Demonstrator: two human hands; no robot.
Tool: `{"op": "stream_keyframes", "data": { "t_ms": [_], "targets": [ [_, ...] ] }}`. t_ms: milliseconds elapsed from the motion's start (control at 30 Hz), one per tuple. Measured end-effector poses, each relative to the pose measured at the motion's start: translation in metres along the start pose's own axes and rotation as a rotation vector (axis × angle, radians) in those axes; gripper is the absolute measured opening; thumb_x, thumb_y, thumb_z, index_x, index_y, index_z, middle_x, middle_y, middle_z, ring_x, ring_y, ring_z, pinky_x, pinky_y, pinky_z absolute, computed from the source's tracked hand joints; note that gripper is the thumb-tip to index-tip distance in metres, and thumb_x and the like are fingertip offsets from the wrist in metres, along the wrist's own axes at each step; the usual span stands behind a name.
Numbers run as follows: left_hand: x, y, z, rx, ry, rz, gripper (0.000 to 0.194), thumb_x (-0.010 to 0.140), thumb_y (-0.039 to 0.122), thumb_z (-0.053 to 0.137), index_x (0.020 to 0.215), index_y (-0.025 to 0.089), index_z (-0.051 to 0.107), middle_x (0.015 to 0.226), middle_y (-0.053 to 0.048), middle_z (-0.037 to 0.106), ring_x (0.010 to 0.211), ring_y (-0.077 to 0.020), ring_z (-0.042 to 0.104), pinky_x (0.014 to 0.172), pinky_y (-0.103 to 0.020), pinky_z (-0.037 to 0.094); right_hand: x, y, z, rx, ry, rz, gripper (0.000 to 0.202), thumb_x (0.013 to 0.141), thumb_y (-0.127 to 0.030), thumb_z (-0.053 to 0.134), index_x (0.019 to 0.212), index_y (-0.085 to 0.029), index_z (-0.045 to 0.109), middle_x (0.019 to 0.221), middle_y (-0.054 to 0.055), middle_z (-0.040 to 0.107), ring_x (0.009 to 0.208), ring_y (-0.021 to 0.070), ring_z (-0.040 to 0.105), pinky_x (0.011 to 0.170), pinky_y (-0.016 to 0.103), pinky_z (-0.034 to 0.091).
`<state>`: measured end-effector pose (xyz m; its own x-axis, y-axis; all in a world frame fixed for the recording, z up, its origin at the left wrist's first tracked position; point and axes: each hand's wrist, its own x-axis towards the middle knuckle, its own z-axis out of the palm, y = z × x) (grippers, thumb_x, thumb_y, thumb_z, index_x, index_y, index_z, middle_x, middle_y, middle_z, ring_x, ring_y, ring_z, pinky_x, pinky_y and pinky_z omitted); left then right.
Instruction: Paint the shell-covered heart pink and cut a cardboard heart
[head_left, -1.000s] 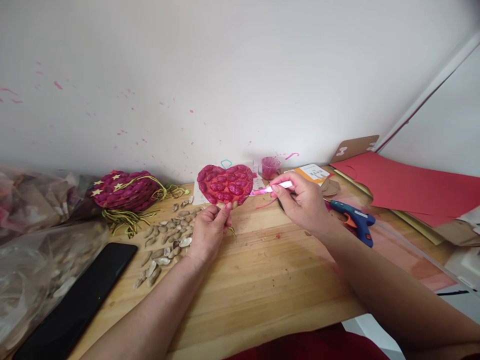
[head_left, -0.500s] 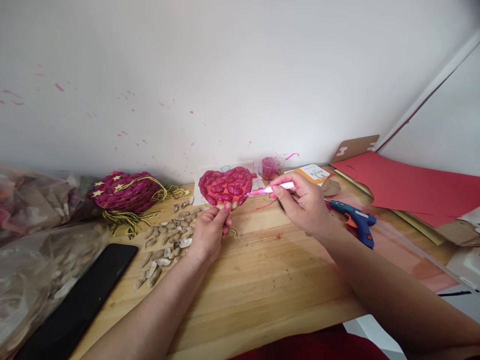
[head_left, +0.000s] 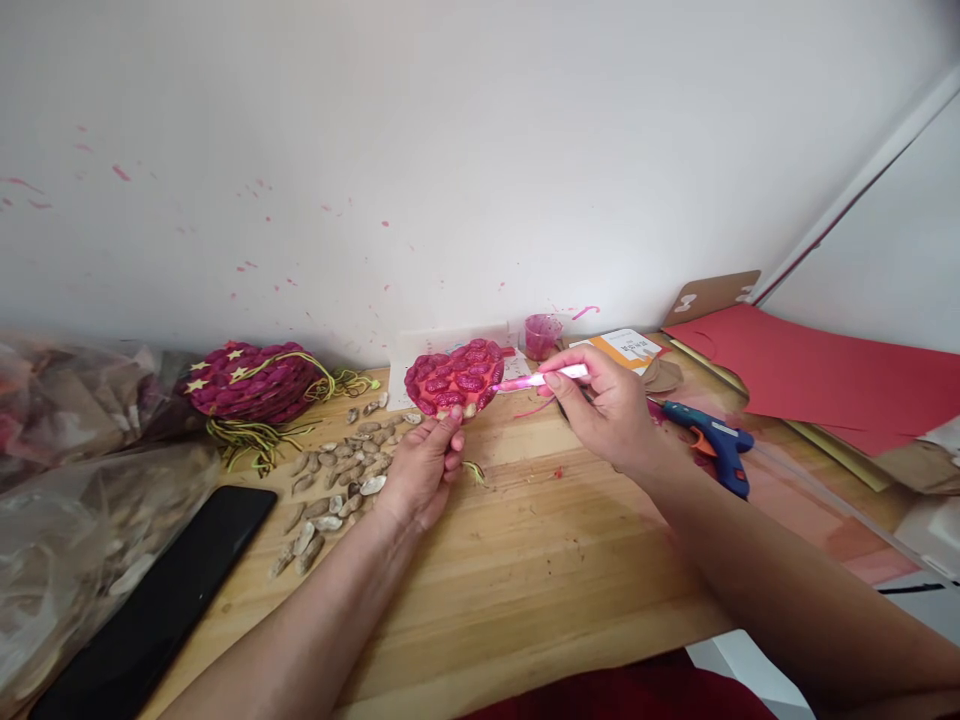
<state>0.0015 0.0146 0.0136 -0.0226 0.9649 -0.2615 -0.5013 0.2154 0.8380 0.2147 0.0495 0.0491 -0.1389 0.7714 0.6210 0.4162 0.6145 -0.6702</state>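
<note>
Between its thumb and fingers my left hand (head_left: 429, 462) pinches the lower edge of a heart-shaped piece (head_left: 454, 378) covered in magenta-painted peanut shells. A few shells at that edge near the thumb are unpainted. My right hand (head_left: 606, 405) grips a white, pink-stained brush (head_left: 551, 376), its tip at the right edge of the heart. Behind the heart lies a white paper sheet (head_left: 401, 385). A pink-stained plastic cup (head_left: 541, 337) stands against the wall, just beyond my right hand.
Loose peanut shells (head_left: 352, 465), a stack of magenta pieces with yellow cords (head_left: 251, 383), a black phone (head_left: 161, 590) and plastic bags (head_left: 90, 540) are on the left. A blue glue gun (head_left: 716, 440) and red paper (head_left: 825, 370) lie on the right.
The heart has tilted and shifted slightly right and down in my left hand. My right hand and the brush have hardly moved.
</note>
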Motion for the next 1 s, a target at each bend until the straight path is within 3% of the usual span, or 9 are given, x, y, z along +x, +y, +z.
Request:
{"op": "stream_keyframes", "data": {
  "t_ms": [1000],
  "targets": [
    [-0.001, 0.0, 0.003, 0.036, 0.031, 0.049, 0.054, 0.055, 0.049, 0.092, 0.063, 0.016, 0.05, 0.051, 0.008, 0.048, 0.04, -0.0008, 0.029, 0.037, -0.015, 0.018, -0.001, -0.006, 0.002, -0.108, 0.031, -0.133, 0.006, 0.095, -0.024, 0.062, 0.098, -0.022, 0.066, 0.091, 0.003, 0.074, 0.082, 0.0179, 0.069, 0.074, 0.031, 0.052]
  ]
}}
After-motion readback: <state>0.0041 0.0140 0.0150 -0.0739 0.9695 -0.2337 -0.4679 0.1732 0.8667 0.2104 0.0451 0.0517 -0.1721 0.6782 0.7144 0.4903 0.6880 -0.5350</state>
